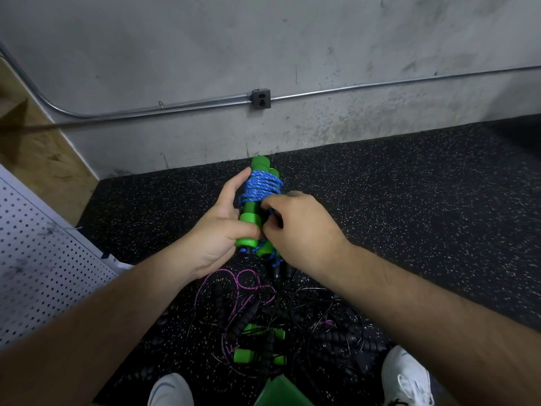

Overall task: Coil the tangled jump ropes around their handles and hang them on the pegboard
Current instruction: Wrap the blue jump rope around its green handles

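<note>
— White perforated pegboard panel fills the far left edge, at the border of the black speckled rubber floor. What comes next to it?

— The left hand, raised above the floor. Its thumb lies across the near part of a pair of green foam handles. Its fingers reach round behind them, with the index finger lying up along the coil.

— So it grips the handles?

— Yes. It holds the two side by side, pointing away toward the grey concrete wall.

— And the rope?

— A blue braided rope, flecked with white, is wound in many turns around the far half of the handles. A short stretch runs down the right side and dangles below their near ends.

— The right hand?

— The right hand sits just right of the handles and touches them. Its fingers are curled in and pinch the blue braided rope beside the lower part of the bundle.

— Anything under them?

— On the floor below the hands lies a tangle of jump ropes. It is made of thin black and purple cords, black beaded lengths and more green handles. Further right stands a white sneaker.
</note>
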Action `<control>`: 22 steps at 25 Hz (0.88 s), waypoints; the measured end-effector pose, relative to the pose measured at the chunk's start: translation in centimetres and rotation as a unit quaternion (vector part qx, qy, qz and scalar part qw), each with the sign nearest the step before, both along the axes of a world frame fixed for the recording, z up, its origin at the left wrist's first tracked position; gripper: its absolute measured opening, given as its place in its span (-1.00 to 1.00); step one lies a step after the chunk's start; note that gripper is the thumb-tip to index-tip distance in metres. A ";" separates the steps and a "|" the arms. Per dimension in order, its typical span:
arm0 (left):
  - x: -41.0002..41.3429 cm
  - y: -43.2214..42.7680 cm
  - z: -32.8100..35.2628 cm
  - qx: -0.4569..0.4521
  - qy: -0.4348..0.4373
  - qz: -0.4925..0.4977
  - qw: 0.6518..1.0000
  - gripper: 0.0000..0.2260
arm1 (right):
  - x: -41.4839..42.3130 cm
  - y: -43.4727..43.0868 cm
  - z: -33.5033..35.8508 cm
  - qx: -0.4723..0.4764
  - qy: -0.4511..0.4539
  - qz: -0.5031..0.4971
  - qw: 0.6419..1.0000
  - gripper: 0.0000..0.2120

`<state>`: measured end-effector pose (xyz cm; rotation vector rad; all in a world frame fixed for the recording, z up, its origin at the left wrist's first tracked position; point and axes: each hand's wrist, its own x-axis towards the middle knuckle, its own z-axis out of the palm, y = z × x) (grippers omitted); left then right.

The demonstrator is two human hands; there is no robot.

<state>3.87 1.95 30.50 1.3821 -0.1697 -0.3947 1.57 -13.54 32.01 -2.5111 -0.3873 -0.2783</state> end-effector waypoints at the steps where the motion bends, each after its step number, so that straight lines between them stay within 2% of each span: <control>1: 0.0 -0.1 0.0 0.006 -0.002 -0.001 1.000 -0.02 | 0.0 -0.2 0.1 -0.014 0.005 0.002 1.000 -0.85; 6: -0.1 -0.1 -0.2 0.062 -0.034 -0.032 0.997 -0.11 | 0.3 -1.4 0.3 -0.053 0.033 0.035 0.997 -0.88; 9: 0.4 0.3 -0.5 0.080 -0.050 -0.050 0.994 -0.13 | -0.1 -1.9 -0.5 -0.121 0.000 0.026 0.992 -0.83; 11: 0.7 0.4 -0.5 0.118 -0.080 -0.066 0.988 -0.16 | -0.3 -2.0 -0.8 -0.108 -0.046 0.047 0.992 -0.84; 14: 0.8 0.4 -0.6 0.291 -0.163 -0.109 0.936 -0.29 | 0.2 -2.0 -0.9 -0.084 -0.090 0.069 0.990 -0.92; 16: 0.5 0.0 -0.8 0.408 -0.180 -0.108 0.888 -0.49 | 0.4 -1.9 -0.7 -0.081 -0.111 0.079 0.987 -0.91; 17: 0.4 -0.2 -1.2 0.447 -0.186 -0.116 0.867 -0.52 | 0.5 -1.9 -0.6 -0.084 -0.126 0.084 0.985 -0.88; 19: -0.1 -0.3 -2.2 0.479 -0.189 -0.150 0.844 -0.51 | 0.6 -2.0 -0.7 -0.093 -0.142 0.093 0.981 -0.82; 22: 0.1 0.2 -2.6 0.448 -0.195 -0.161 0.858 -0.51 | 1.0 -2.0 -0.7 -0.027 -0.087 0.061 0.994 -0.88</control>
